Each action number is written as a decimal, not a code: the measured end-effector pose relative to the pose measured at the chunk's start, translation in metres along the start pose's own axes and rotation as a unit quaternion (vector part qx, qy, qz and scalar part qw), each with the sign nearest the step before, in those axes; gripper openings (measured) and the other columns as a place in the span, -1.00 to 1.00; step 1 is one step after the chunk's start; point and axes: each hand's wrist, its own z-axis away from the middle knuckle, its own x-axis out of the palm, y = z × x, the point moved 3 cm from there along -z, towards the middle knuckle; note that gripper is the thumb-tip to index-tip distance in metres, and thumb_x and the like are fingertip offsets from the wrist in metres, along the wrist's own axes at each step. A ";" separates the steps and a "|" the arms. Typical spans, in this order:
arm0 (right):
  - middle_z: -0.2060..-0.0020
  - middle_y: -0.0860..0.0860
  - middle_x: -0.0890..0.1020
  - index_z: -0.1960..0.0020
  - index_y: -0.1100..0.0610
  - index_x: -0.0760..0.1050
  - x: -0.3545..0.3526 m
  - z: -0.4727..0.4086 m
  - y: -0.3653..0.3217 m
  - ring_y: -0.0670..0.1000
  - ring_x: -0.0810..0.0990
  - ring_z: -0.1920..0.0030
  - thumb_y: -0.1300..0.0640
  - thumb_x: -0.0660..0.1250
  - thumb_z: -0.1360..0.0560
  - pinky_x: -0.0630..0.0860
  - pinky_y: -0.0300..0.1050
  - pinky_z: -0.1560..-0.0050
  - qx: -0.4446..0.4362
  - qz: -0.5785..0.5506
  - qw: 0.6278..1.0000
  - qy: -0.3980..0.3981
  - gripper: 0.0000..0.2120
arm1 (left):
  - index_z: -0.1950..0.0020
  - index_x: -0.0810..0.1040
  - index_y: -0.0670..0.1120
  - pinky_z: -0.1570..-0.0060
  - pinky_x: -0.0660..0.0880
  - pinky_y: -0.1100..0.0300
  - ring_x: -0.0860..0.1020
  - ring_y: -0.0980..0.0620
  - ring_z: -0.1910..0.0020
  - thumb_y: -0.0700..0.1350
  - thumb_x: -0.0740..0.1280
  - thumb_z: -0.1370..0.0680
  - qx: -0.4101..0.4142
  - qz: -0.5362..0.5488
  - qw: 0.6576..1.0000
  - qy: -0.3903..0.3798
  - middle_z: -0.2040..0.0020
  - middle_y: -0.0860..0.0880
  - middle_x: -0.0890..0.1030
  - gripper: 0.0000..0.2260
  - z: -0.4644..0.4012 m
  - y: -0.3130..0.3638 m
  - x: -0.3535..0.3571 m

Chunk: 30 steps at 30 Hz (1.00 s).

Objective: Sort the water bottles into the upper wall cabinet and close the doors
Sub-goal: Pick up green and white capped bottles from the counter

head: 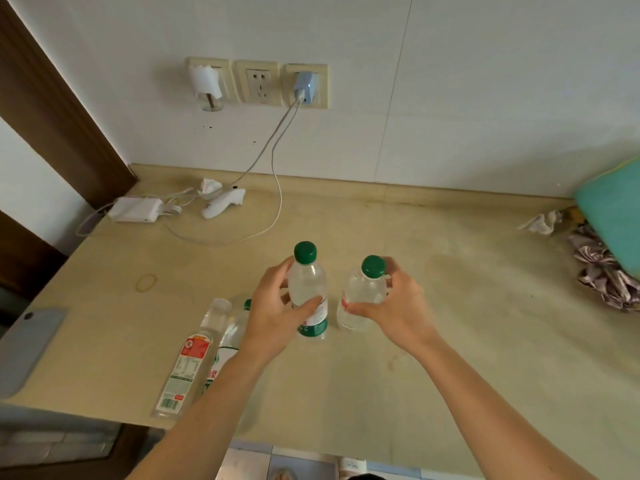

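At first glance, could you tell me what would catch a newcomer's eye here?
Two clear plastic bottles with green caps stand mid-counter, the left hand gripping one, the right hand the other. Two more clear bottles lie at the near-left edge.

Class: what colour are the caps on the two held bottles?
Green caps, clearest in the head view.

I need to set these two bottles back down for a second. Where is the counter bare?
Bare counter runs right of the right hand up to the crumpled foil, and behind both held bottles toward the wall. The left is crowded: two lying bottles under the left hand, a rubber band, and charger cables at the back.
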 end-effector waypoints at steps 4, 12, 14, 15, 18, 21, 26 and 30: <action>-0.14 -0.21 0.58 -0.23 -0.23 0.41 0.008 -0.003 0.006 0.02 0.53 -0.17 0.00 0.68 -0.20 0.53 0.09 -0.19 -0.014 0.029 0.999 -0.008 -0.30 | -0.32 0.39 0.44 -0.26 0.54 0.04 0.52 0.12 -0.29 0.04 0.55 -0.37 0.046 -0.049 0.998 0.010 -0.23 0.28 0.48 -0.38 0.004 -0.007 0.003; -0.05 -0.49 0.47 -0.09 -0.53 0.29 0.011 0.001 0.014 -0.05 0.49 -0.22 -0.04 0.66 -0.24 0.52 0.00 -0.20 -0.023 0.001 0.999 -0.034 -0.30 | -0.43 0.30 0.26 -0.37 0.45 0.00 0.45 0.14 -0.36 -0.02 0.57 -0.42 0.031 -0.080 0.996 -0.013 -0.36 0.17 0.42 -0.31 0.005 -0.015 -0.001; -0.09 -0.46 0.48 -0.12 -0.52 0.26 0.011 0.003 0.018 -0.07 0.48 -0.24 -0.07 0.64 -0.26 0.51 -0.03 -0.20 -0.020 -0.010 0.999 -0.037 -0.30 | -0.46 0.29 0.19 -0.37 0.44 0.04 0.44 0.17 -0.35 -0.04 0.57 -0.42 0.020 -0.085 0.996 -0.019 -0.37 0.16 0.42 -0.30 0.004 -0.017 -0.001; -0.10 -0.47 0.48 -0.13 -0.52 0.25 0.011 0.005 0.019 -0.08 0.47 -0.25 -0.08 0.64 -0.27 0.50 -0.06 -0.20 -0.022 -0.017 0.999 -0.038 -0.29 | -0.45 0.29 0.19 -0.36 0.45 0.08 0.44 0.20 -0.34 -0.01 0.58 -0.41 0.016 -0.083 0.996 -0.019 -0.37 0.18 0.43 -0.29 0.004 -0.018 -0.001; -0.13 -0.51 0.45 -0.19 -0.54 0.22 0.013 0.007 0.027 -0.10 0.47 -0.26 -0.10 0.62 -0.28 0.49 -0.13 -0.19 -0.020 -0.033 0.998 -0.040 -0.25 | -0.38 0.28 0.31 -0.25 0.44 0.24 0.45 0.28 -0.29 0.10 0.58 -0.33 -0.003 -0.072 0.997 -0.023 -0.28 0.34 0.43 -0.28 0.006 -0.021 0.000; -0.27 -0.41 0.41 -0.40 -0.43 0.17 0.021 0.010 0.044 -0.09 0.48 -0.30 -0.03 0.66 -0.26 0.53 -0.06 -0.25 0.007 -0.061 0.997 -0.046 -0.07 | -0.31 0.28 0.36 -0.24 0.46 0.20 0.48 0.25 -0.28 0.11 0.60 -0.31 -0.037 -0.045 0.998 -0.023 -0.26 0.31 0.46 -0.29 0.008 -0.031 0.004; -0.38 -0.12 0.46 -0.49 -0.27 0.18 0.034 0.002 0.078 -0.05 0.50 -0.34 0.03 0.65 -0.27 0.51 -0.02 -0.30 0.052 -0.078 0.991 -0.093 -0.04 | -0.32 0.33 0.30 -0.26 0.53 0.10 0.52 0.23 -0.24 -0.01 0.62 -0.32 -0.084 -0.025 0.996 -0.011 -0.25 0.22 0.52 -0.30 0.009 -0.052 0.013; -0.11 -0.26 0.64 -0.26 -0.31 0.39 0.045 -0.007 0.091 -0.18 0.65 -0.10 -0.03 0.63 -0.19 0.56 -0.31 0.02 0.070 -0.089 0.988 -0.105 -0.28 | -0.27 0.40 0.31 -0.07 0.59 0.17 0.59 0.25 -0.14 0.02 0.62 -0.30 -0.098 -0.013 0.995 0.007 -0.17 0.23 0.60 -0.35 0.009 -0.061 0.019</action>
